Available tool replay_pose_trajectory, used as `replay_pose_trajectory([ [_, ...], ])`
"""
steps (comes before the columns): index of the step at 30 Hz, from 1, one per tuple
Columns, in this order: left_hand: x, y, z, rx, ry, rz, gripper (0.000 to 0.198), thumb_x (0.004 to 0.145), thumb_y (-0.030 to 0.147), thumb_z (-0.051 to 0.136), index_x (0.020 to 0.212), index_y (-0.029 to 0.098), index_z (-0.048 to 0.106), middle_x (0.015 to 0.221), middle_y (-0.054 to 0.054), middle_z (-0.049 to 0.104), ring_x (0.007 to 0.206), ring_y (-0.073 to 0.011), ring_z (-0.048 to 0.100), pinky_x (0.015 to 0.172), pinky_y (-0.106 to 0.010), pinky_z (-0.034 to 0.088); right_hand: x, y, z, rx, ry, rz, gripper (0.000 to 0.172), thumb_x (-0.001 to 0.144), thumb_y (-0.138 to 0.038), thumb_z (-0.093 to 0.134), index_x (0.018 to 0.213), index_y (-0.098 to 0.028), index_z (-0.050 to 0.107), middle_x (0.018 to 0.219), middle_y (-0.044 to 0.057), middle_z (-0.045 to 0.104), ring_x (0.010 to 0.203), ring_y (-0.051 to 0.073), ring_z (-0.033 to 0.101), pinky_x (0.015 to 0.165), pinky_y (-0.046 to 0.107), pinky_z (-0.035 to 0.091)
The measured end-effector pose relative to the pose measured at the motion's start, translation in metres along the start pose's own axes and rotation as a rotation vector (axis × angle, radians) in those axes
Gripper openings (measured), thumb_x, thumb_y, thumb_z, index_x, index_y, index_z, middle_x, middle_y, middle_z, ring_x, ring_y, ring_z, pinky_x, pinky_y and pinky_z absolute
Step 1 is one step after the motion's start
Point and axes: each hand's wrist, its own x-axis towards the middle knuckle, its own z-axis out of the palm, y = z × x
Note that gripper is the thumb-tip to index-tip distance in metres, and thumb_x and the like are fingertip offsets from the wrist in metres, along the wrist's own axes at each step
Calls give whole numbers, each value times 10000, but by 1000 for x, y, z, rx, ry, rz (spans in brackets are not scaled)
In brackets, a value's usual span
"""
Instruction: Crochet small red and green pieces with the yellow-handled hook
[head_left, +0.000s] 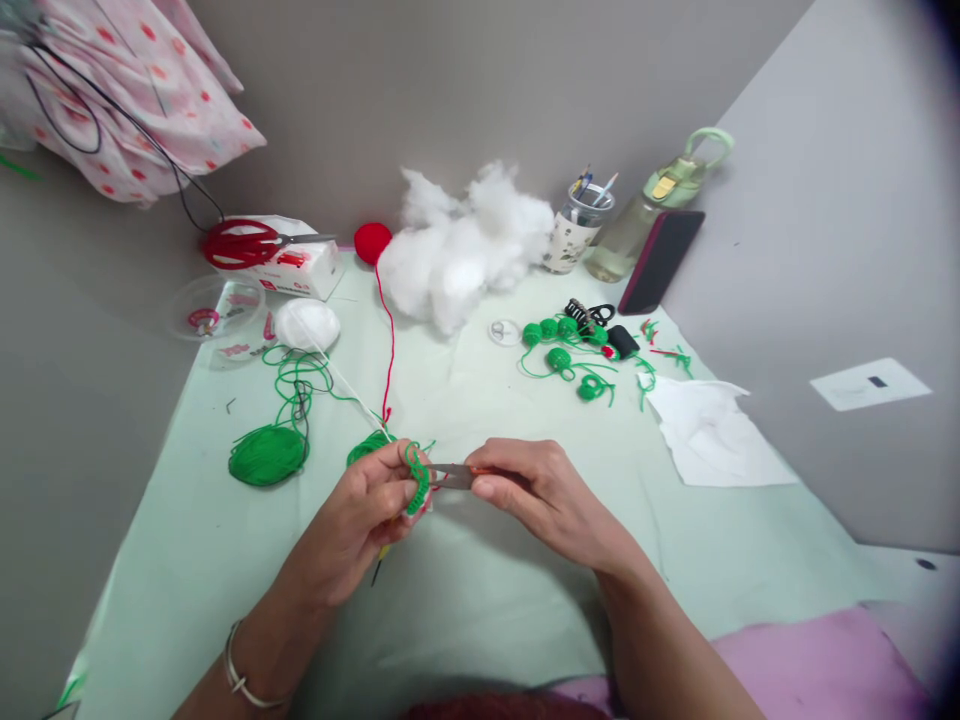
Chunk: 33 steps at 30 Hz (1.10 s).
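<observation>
Between the thumb and fingers of my left hand [375,505] is a small green crochet piece [418,485] with some red and white at its lower edge. A yellow-handled thin tool [383,553], perhaps a crochet hook, sticks out below that hand. My right hand [536,490] grips small thread snips [452,476], whose metal blades point left and reach the edge of the crochet piece; their handle is mostly hidden in my fingers. White and red yarn lead to the work from behind. A green yarn bundle [367,447] lies just beyond my left fingers.
Farther back are a green yarn ball [268,455], a white yarn ball [308,325], a red yarn ball [372,243] and fluffy stuffing [465,250]. Red scissors [244,245] rest on a box. To the right are green crocheted balls [559,359], a phone [661,262], a bottle [637,220] and white tissue [709,435].
</observation>
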Motion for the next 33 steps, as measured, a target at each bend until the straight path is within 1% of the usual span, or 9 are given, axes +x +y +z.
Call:
replay_pose_trajectory([
  [7,1,-4,-4,47,27,-29,202,721,273,786,811,188,627,700,26,516,594,-97,306,497,-211,238,1,1,0,-52,30,-14,377,1056,-486,561,876,-186,701,772,-20,631,643,97,476,627,248,346],
  [14,2,-4,-4,57,18,-49,235,715,289,811,811,201,615,729,32,489,600,-97,323,500,-208,251,1,0,0,-75,29,-52,409,1049,-515,565,890,-173,723,777,-13,657,627,89,481,637,234,360],
  [18,0,-3,-6,87,-18,-40,246,720,311,819,813,201,619,738,28,491,605,-100,305,481,-197,227,0,1,-1,-85,24,-82,422,1044,-527,571,908,-166,739,766,-15,648,634,85,495,637,225,361],
  [21,-1,-3,-9,96,-62,-38,263,729,341,818,781,203,600,734,24,497,617,-105,317,489,-192,252,1,2,-1,-101,3,-114,439,1046,-538,562,931,-161,755,759,-13,645,618,81,491,626,223,359],
  [23,-1,-2,-10,97,-83,-43,280,734,347,817,750,203,577,709,31,482,603,-101,311,484,-190,248,1,3,-2,-104,-1,-134,463,1043,-558,553,940,-158,763,753,-12,645,600,79,481,614,224,357],
  [29,0,-1,-11,85,-119,-50,312,740,379,829,754,204,570,695,33,475,590,-100,298,470,-196,208,0,3,-2,-111,4,-154,493,1046,-566,540,939,-144,772,745,-2,651,589,79,476,601,223,358],
  [33,2,-3,-12,73,-122,-54,324,754,384,828,755,205,557,685,35,471,589,-99,277,475,-204,191,0,4,0,-106,14,-160,487,1044,-562,546,941,-144,775,740,-2,650,591,81,475,606,225,358],
])
